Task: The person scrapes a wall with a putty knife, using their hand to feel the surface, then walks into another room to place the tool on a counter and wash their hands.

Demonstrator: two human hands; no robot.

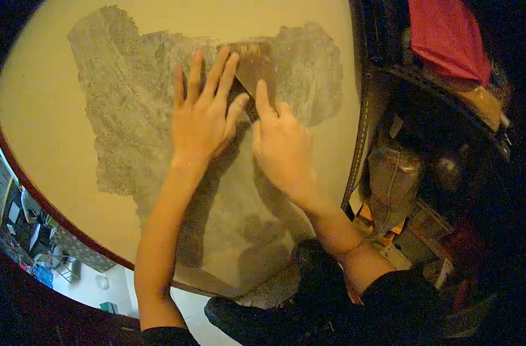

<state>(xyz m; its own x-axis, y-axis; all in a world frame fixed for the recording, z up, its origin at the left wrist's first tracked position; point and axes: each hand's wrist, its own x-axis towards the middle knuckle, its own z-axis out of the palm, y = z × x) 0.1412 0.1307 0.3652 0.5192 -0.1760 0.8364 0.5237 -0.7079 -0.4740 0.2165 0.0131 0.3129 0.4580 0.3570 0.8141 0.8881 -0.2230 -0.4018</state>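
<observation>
A scraper with a wide flat blade point(257, 68) lies against a grey patch point(115, 109) on a cream wall-like surface point(49, 109). My right hand point(286, 153) is closed round its handle, with the index finger stretched along toward the blade; most of the handle is hidden by that hand. My left hand point(199, 124) is open and flat over the grey patch, fingers spread and pointing up. Its index and middle fingertips overlap the left edge of the blade. The patch has ragged edges and streaks, with a lighter smear below the hands.
At the right, dark shelving or bags hold a red cloth point(450, 40) and a brown zipped pouch point(394, 173). A dark red edge point(55, 210) borders the surface at lower left. Beyond it lies a room with a pale floor point(101, 282) and a blue object point(43, 274).
</observation>
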